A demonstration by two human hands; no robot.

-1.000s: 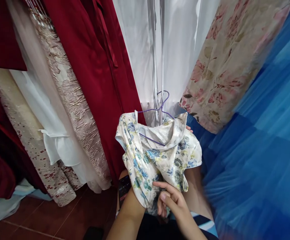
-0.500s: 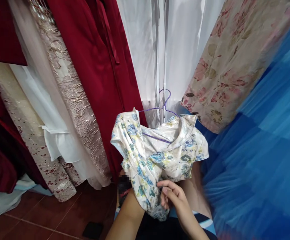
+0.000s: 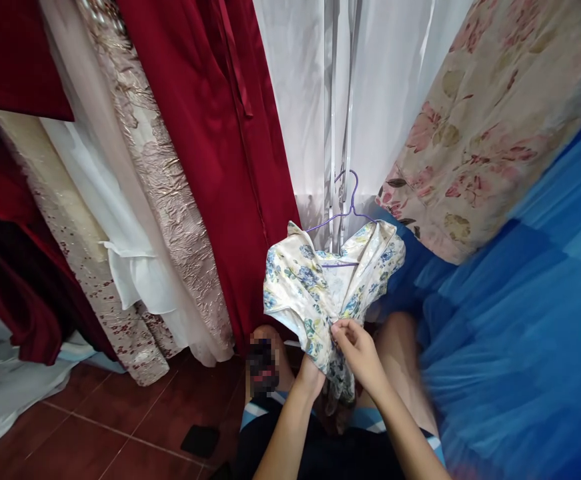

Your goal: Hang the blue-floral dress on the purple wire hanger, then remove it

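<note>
A white blouse with blue and yellow flowers hangs on a purple hanger in front of me. Its neckline is open toward me, and the lower part bunches up over my lap. My right hand pinches the front edge of the blouse between thumb and fingertips, below the neckline. From the left, my left hand reaches under the cloth beside it. The fabric covers its fingers, so their grip is hidden.
Long garments surround me: a red one, a pink floral one and blue tulle. Behind the hanger stand thin metal poles before white cloth. A dark flat object lies on the red tiled floor.
My right hand has moved up and closed on the blouse's front edge. The neckline has narrowed into a V as the front is drawn together. The view has shifted slightly.
</note>
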